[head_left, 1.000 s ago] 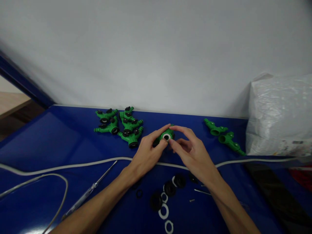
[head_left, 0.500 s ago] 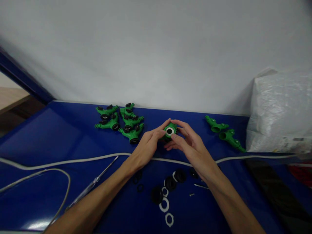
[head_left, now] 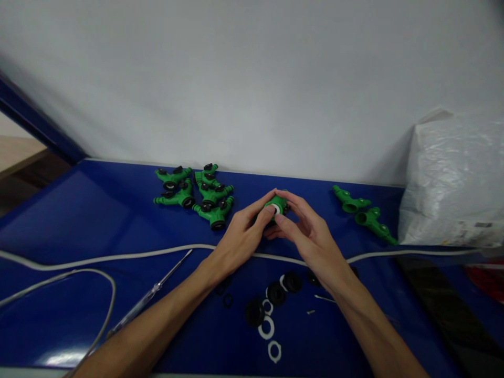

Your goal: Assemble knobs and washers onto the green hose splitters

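Between both hands is a green hose splitter, its round end facing me with a white ring set in it. My left hand grips it from the left, the thumb pressing on the white ring. Around the right side curl the fingers of my right hand, its thumb at the lower rim. Much of the splitter's body is hidden by fingers. Nearer me on the blue table lie several black collars, white rings and small black rings.
Several green splitters with black valves sit at the back left. Two bare green bodies lie right, beside a plastic-wrapped package. A white cable crosses the table. A clear-handled screwdriver lies left, a small screw in front.
My left thumb has moved right, from the edge of the splitter's end onto the white ring. My right hand stays nearly in place. The view has shifted slightly.
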Demonstrator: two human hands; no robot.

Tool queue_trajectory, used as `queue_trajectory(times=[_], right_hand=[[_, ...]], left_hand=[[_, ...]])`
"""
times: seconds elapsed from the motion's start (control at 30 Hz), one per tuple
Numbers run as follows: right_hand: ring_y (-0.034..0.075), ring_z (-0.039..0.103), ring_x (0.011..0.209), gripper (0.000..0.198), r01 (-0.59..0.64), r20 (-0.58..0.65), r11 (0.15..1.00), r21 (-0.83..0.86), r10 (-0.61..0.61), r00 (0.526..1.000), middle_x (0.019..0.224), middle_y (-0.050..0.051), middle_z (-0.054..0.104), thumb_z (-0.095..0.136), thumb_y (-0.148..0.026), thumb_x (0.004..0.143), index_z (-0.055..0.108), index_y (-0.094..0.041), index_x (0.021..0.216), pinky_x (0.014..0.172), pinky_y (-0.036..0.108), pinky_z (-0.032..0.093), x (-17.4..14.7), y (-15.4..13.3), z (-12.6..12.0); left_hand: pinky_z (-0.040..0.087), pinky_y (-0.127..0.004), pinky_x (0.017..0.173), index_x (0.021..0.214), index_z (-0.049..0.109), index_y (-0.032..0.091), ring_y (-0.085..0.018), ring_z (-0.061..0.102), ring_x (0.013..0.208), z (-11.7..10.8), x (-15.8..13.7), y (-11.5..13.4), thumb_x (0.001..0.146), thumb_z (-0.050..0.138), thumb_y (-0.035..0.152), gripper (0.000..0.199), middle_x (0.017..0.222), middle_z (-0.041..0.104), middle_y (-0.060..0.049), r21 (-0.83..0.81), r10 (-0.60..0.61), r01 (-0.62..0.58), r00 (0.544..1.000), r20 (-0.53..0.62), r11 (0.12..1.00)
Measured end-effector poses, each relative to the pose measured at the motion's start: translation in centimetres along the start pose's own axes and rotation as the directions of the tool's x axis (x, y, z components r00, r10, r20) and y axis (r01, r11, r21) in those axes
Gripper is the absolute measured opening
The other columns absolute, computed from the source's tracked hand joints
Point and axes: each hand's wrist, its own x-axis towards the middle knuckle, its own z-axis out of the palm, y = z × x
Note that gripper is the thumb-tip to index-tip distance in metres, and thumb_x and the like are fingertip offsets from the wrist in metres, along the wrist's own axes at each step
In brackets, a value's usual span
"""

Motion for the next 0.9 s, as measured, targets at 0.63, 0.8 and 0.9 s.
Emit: queue_trajectory(times=[0.63,0.8,0.9], right_hand=[[0.029,0.066,0.127,0.055,0.043,-0.001,0.991,-0.124,-0.044,0.999,0.151,0.005,0.060,0.074,-0.042,0.091,0.059,-0.034,0.143,0.092,0.040,0.066,-0.09,-0.01,-0.14],[0.032,0.047,0.148,0.053,0.085,0.002,0.982,-0.167,-0.086,0.996,0.153,0.004,0.058,0.074,-0.039,0.091,0.061,-0.031,0.143,0.100,0.041,0.063,-0.12,-0.13,-0.33],[0.031,0.058,0.138,0.055,0.068,0.033,0.987,-0.149,-0.064,0.997,0.156,0.004,0.055,0.073,-0.040,0.092,0.058,-0.033,0.145,0.100,0.044,0.063,-0.16,-0.16,-0.40]], left_hand=[[0.035,-0.034,0.122,0.153,0.054,0.020,-0.025,0.050,0.146,-0.26,-0.04,-0.19,0.102,0.050,0.049,0.058,0.152,0.059,-0.005,0.038,0.028,-0.027,0.999,-0.026,0.999],[0.041,-0.035,0.117,0.153,0.052,0.020,-0.027,0.056,0.140,-0.45,0.04,-0.12,0.098,0.057,0.051,0.063,0.149,0.062,-0.005,0.042,0.009,-0.008,1.000,-0.016,0.999],[0.045,-0.034,0.112,0.153,0.052,0.018,-0.028,0.061,0.133,-0.50,0.13,-0.17,0.097,0.059,0.052,0.066,0.146,0.064,-0.005,0.037,0.001,-0.001,1.000,-0.013,0.999]])
